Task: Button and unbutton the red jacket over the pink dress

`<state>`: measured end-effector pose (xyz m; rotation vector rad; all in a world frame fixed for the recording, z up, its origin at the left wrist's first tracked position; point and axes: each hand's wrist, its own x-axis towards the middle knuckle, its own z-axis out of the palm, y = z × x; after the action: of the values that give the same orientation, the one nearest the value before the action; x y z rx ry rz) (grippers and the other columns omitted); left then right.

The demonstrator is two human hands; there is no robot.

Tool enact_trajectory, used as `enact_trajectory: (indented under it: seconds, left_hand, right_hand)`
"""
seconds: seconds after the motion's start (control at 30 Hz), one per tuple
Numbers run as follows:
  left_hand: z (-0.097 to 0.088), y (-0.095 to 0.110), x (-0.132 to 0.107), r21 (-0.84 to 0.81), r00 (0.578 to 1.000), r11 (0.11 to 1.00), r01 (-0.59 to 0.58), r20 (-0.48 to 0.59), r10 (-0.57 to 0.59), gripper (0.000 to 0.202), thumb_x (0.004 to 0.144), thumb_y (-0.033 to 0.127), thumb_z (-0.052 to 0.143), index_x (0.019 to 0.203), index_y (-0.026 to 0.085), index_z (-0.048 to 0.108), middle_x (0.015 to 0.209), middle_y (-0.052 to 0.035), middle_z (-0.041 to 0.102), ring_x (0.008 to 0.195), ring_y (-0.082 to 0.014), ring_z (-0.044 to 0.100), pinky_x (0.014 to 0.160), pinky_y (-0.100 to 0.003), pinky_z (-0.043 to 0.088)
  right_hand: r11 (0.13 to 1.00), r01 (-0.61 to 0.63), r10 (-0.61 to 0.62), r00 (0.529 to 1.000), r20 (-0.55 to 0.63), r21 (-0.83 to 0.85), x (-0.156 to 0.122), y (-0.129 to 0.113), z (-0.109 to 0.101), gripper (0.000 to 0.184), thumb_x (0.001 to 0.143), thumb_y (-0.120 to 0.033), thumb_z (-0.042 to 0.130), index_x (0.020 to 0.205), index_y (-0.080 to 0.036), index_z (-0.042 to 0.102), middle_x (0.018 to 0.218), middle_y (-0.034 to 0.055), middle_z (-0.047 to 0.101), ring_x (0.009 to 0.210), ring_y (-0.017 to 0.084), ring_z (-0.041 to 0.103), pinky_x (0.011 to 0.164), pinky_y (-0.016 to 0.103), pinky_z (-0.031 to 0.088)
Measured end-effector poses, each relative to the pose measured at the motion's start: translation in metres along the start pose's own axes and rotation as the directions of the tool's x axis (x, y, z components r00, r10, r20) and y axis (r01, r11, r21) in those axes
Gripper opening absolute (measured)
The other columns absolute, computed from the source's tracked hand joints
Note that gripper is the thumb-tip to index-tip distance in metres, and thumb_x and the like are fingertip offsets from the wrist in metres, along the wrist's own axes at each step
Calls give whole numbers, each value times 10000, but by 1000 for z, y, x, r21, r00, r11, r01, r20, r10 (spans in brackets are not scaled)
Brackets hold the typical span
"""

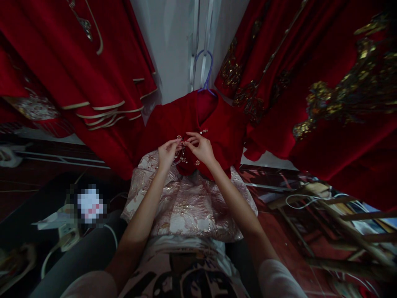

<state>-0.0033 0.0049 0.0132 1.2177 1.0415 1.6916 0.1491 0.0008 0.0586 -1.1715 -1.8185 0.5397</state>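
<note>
The red jacket hangs on a purple hanger, above a pale shiny skirt; the beaded ornament is at the front of the jacket, between the hands; left hand: thumb and fingertips pinched together on the ornament; right hand: thumb and index finger close together beside it, other fingers extended, grip too small to tell; red garments hang at both sides.

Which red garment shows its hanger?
The middle garment, behind the left hand and right hand: a bluish-purple hanger loops up from its neck. The left-side garments and right-side garments show none.
</note>
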Motion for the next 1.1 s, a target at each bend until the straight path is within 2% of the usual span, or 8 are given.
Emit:
enact_trajectory:
  seconds: [0.2, 0.33, 0.5, 0.63, 0.8, 1.1]
  left_hand:
    - [0, 0, -3, 113, 997, 991, -74, 34, 70, 358, 708, 415, 724, 946, 148, 716, 951, -84, 743, 828, -165, 704, 828, -337, 584]
    - [1, 3, -5, 177, 993, 978, -112, 40, 107, 345, 700, 383, 742, 957, 154, 713, 924, -75, 745, 800, -155, 700, 790, -300, 574]
    - [3, 8, -5, 168, 994, 980, -105, 14, 104, 315, 689, 369, 749, 906, 143, 713, 871, -68, 743, 756, -139, 688, 739, -262, 559]
    - [2, 10, -4, 165, 995, 981, -99, 19, 97, 311, 691, 373, 746, 891, 138, 712, 904, -81, 742, 762, -140, 685, 738, -266, 558]
    - [1, 7, -5, 159, 989, 978, -137, 68, 128, 297, 720, 340, 726, 944, 147, 710, 960, -84, 737, 816, -149, 689, 763, -274, 561]
    - [-2, 1, -3, 162, 986, 974, -162, 73, 151, 303, 730, 311, 721, 987, 151, 716, 953, -79, 733, 810, -146, 692, 756, -269, 565]
  right_hand:
    - [976, 18, -12, 999, 30, -219, -2, -13, -8, 380, 859, -296, 607, 1237, -315, 572, 972, -22, 728, 883, 179, 682, 758, 309, 526]
    - [948, 73, -55, 996, 65, -309, -3, -18, -11, 373, 865, -276, 601, 1237, -296, 578, 964, -14, 733, 894, 191, 678, 732, 300, 517]
    - [948, 42, 1, 991, 135, -315, -2, -20, -18, 361, 847, -282, 633, 1203, -286, 576, 922, -39, 738, 828, 152, 685, 684, 253, 492]
    - [958, 34, 9, 989, 147, -285, 0, -21, -20, 376, 811, -264, 670, 1168, -277, 552, 883, -54, 733, 808, 141, 683, 648, 232, 470]
    - [963, 17, 4, 997, 76, -268, 0, -22, -13, 355, 809, -226, 657, 1137, -272, 531, 867, -56, 723, 798, 147, 681, 652, 242, 469]
    - [990, -5, 1, 1000, -25, -138, -3, -19, -8, 259, 844, -240, 614, 1091, -252, 536, 868, -34, 707, 814, 141, 680, 746, 263, 508]
